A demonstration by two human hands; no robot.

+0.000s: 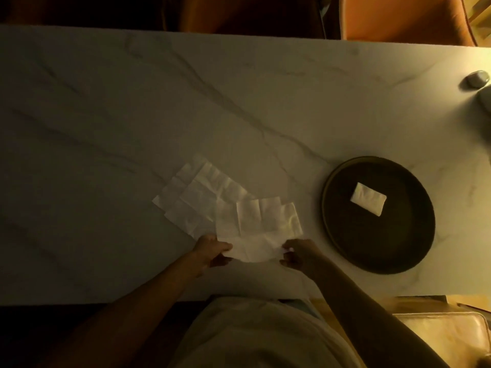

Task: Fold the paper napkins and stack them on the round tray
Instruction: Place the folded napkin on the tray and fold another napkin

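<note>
Several unfolded white paper napkins (204,197) lie overlapping on the marble table, left of a dark round tray (345,251). One small folded napkin (368,199) rests on the tray's far half. My left hand (211,251) pinches the near left corner of the nearest napkin (252,248). My right hand (296,253) pinches its near right corner. That napkin's near edge is raised slightly off the table between my hands.
The marble table (132,115) stretches wide to the left and far side. A small grey rounded object (477,78) sits at the far right edge. Brown chairs (398,19) stand beyond the far edge, and a cushioned seat (446,338) is at my right.
</note>
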